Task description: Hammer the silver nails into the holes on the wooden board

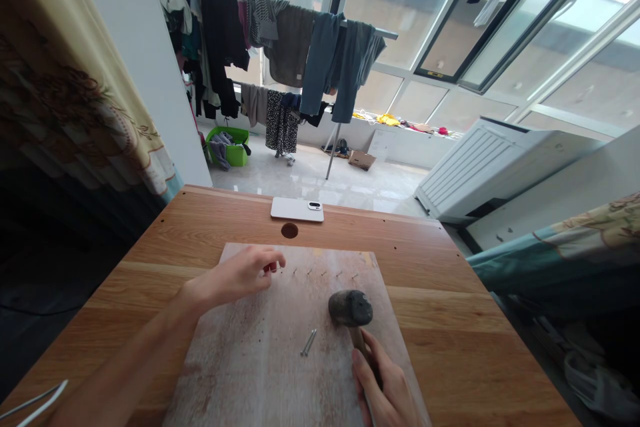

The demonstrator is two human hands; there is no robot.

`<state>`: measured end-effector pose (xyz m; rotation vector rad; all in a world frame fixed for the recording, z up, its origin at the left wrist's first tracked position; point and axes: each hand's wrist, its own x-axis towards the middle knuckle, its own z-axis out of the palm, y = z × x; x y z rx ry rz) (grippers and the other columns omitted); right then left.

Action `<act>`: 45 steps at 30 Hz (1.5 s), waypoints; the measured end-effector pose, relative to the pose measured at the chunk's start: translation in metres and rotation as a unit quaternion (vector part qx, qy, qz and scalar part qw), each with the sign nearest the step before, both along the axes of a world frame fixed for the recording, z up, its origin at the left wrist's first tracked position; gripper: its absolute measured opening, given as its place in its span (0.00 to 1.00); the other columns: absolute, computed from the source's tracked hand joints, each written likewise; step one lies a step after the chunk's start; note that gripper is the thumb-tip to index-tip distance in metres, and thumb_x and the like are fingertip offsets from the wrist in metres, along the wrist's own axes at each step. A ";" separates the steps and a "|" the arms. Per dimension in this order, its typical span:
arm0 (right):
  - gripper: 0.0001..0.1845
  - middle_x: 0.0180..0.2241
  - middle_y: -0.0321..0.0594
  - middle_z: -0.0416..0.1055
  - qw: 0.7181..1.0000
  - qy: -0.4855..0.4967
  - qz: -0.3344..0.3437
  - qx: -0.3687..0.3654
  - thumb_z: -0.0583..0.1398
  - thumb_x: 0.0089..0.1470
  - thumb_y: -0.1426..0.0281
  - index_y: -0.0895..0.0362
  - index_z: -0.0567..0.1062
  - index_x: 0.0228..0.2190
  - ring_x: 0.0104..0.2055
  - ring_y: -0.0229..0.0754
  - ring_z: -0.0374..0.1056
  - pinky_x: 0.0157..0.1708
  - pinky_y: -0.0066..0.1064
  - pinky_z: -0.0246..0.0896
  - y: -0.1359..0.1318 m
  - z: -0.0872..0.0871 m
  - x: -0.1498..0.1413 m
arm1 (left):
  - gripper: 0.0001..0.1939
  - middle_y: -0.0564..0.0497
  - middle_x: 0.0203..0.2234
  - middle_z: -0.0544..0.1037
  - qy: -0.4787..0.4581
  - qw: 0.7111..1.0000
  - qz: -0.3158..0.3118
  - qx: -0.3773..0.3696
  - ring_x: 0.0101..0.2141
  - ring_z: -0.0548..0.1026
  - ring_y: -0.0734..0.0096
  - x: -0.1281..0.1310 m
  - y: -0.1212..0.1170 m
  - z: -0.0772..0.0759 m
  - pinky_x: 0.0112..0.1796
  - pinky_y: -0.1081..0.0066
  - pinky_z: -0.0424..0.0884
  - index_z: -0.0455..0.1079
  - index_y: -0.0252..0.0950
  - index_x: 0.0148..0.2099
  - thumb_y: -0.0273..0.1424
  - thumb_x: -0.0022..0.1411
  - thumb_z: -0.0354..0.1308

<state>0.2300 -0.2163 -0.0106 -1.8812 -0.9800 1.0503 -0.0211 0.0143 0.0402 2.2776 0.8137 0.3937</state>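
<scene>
A worn, whitish wooden board (235, 353) lies on the table, with a row of small upright nails (324, 273) across its far part. At the left end of that row is my left hand (253, 271), its fingers curled close to the board. Whatever may be between its fingertips is too small to make out. My right hand (383, 380) grips the handle of a mallet (350, 308) with a thick black head, held over the right side of the board. Two longer loose nails (309, 342) lie side by side left of the mallet.
On the wooden table (450, 320), beyond the board, a white phone (297, 209) lies near a round hole (289, 231). A white cable (45, 403) shows at lower left. Past the table stand a laundry rack (330, 153) with clothes and a green basket (235, 155). Curtains hang on both sides.
</scene>
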 end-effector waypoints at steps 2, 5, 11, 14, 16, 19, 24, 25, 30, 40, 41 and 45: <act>0.41 0.17 0.31 0.61 1.000 -0.001 -0.004 0.001 0.52 0.62 0.40 0.60 0.75 0.57 0.13 0.40 0.56 0.10 0.29 0.50 0.000 0.001 -0.001 | 0.13 0.52 0.33 0.80 -0.068 0.997 0.020 -0.021 0.34 0.76 0.71 0.003 0.001 -0.006 0.37 0.73 0.69 0.76 0.37 0.44 0.22 0.58 0.55; 0.40 0.17 0.31 0.61 1.000 0.003 -0.008 0.012 0.53 0.62 0.40 0.59 0.75 0.56 0.12 0.40 0.57 0.09 0.29 0.50 0.000 0.001 -0.002 | 0.08 0.52 0.33 0.81 -0.137 0.987 0.059 -0.059 0.34 0.76 0.72 0.010 0.001 -0.019 0.39 0.72 0.71 0.77 0.36 0.43 0.29 0.63 0.58; 0.42 0.17 0.32 0.63 1.000 -0.003 -0.006 0.003 0.51 0.61 0.39 0.59 0.74 0.57 0.13 0.41 0.58 0.10 0.30 0.50 0.001 0.002 -0.001 | 0.07 0.53 0.31 0.80 -0.144 0.984 0.094 -0.050 0.29 0.72 0.75 0.015 -0.002 -0.033 0.35 0.74 0.70 0.77 0.36 0.39 0.33 0.65 0.59; 0.42 0.17 0.31 0.62 1.000 -0.010 0.001 -0.011 0.51 0.61 0.38 0.58 0.74 0.57 0.13 0.42 0.58 0.11 0.31 0.50 0.001 0.004 -0.001 | 0.06 0.54 0.29 0.79 -0.143 0.984 0.099 -0.041 0.29 0.71 0.75 0.012 -0.003 -0.031 0.34 0.75 0.69 0.76 0.36 0.37 0.32 0.64 0.59; 0.41 0.17 0.30 0.61 1.000 -0.008 0.006 -0.012 0.50 0.62 0.39 0.58 0.74 0.57 0.14 0.41 0.58 0.11 0.30 0.50 0.001 0.006 -0.001 | 0.06 0.54 0.29 0.78 -0.146 0.984 0.097 -0.041 0.28 0.70 0.76 0.011 -0.004 -0.031 0.33 0.75 0.68 0.75 0.36 0.36 0.31 0.64 0.59; 0.41 0.17 0.31 0.61 1.000 -0.005 0.010 -0.007 0.50 0.62 0.39 0.58 0.74 0.58 0.14 0.42 0.58 0.11 0.30 0.50 0.001 0.008 -0.001 | 0.05 0.54 0.29 0.78 -0.147 0.984 0.090 -0.050 0.27 0.70 0.76 0.008 -0.006 -0.031 0.33 0.75 0.68 0.75 0.36 0.36 0.29 0.62 0.58; 0.41 0.16 0.31 0.62 1.000 -0.006 0.010 -0.007 0.50 0.62 0.39 0.59 0.74 0.57 0.13 0.42 0.59 0.11 0.30 0.50 0.001 0.007 -0.001 | 0.06 0.53 0.30 0.80 -0.147 0.982 0.101 -0.061 0.29 0.71 0.75 0.004 -0.009 -0.034 0.33 0.76 0.68 0.76 0.36 0.38 0.30 0.63 0.58; 0.42 0.16 0.31 0.62 1.000 -0.009 0.011 -0.004 0.50 0.62 0.39 0.59 0.75 0.57 0.13 0.42 0.59 0.11 0.30 0.50 0.001 0.006 -0.001 | 0.06 0.53 0.30 0.80 -0.146 0.982 0.099 -0.062 0.29 0.72 0.75 0.004 -0.009 -0.035 0.33 0.76 0.68 0.77 0.36 0.38 0.30 0.63 0.58; 0.41 0.17 0.31 0.63 1.000 -0.023 0.007 0.005 0.51 0.63 0.40 0.59 0.75 0.58 0.13 0.41 0.59 0.10 0.30 0.51 0.000 0.001 0.001 | 0.06 0.52 0.32 0.80 -0.145 0.985 0.087 -0.043 0.32 0.75 0.73 0.005 -0.011 -0.037 0.36 0.74 0.71 0.76 0.36 0.39 0.30 0.65 0.58; 0.37 0.17 0.26 0.61 0.996 0.007 0.063 0.062 0.54 0.64 0.43 0.61 0.75 0.55 0.11 0.34 0.56 0.11 0.25 0.51 0.035 0.039 -0.032 | 0.06 0.51 0.33 0.82 -0.156 0.982 0.101 -0.033 0.32 0.78 0.72 0.007 -0.013 -0.037 0.38 0.72 0.75 0.75 0.36 0.41 0.26 0.62 0.59; 0.36 0.16 0.26 0.61 0.995 0.013 0.071 0.065 0.54 0.64 0.43 0.60 0.74 0.55 0.11 0.34 0.56 0.11 0.24 0.51 0.042 0.046 -0.037 | 0.07 0.51 0.33 0.82 -0.159 0.981 0.103 -0.037 0.33 0.78 0.72 0.007 -0.013 -0.037 0.38 0.72 0.75 0.75 0.36 0.42 0.25 0.62 0.59; 0.32 0.18 0.25 0.61 0.988 0.036 0.122 0.084 0.54 0.66 0.48 0.59 0.72 0.57 0.12 0.32 0.57 0.11 0.21 0.53 0.068 0.069 -0.053 | 0.10 0.52 0.34 0.82 -0.172 0.978 0.109 -0.042 0.34 0.80 0.71 0.009 -0.014 -0.036 0.39 0.72 0.75 0.75 0.36 0.46 0.25 0.62 0.59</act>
